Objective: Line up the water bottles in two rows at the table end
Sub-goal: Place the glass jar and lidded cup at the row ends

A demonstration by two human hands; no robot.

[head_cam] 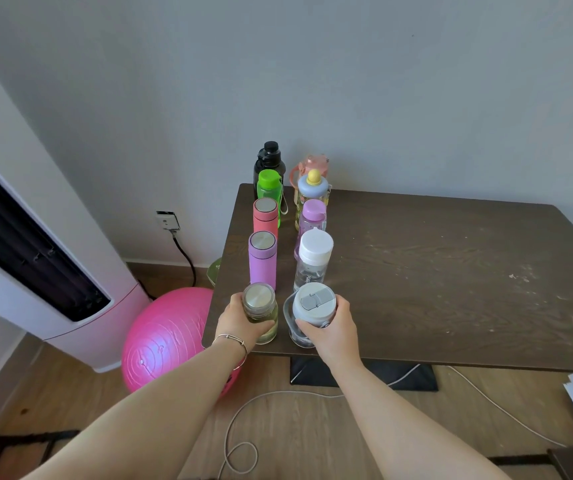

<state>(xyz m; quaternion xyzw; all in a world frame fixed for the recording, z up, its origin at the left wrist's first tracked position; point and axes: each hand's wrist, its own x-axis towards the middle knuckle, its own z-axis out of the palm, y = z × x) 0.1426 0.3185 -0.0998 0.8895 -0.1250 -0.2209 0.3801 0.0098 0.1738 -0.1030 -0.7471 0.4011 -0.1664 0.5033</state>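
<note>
At the left end of the desk (416,271) we see ten bottles upright in two rows. Our left hand (240,322) is wrapped around the nearest glass bottle (261,311) of the left row, our right hand (330,327) around the grey-lidded bottle (312,306) just beside it.

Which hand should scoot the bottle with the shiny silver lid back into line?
Probably the left hand: it already wraps the glass bottle at the near end of the left row. The right hand grips the grey-lidded bottle.
</note>
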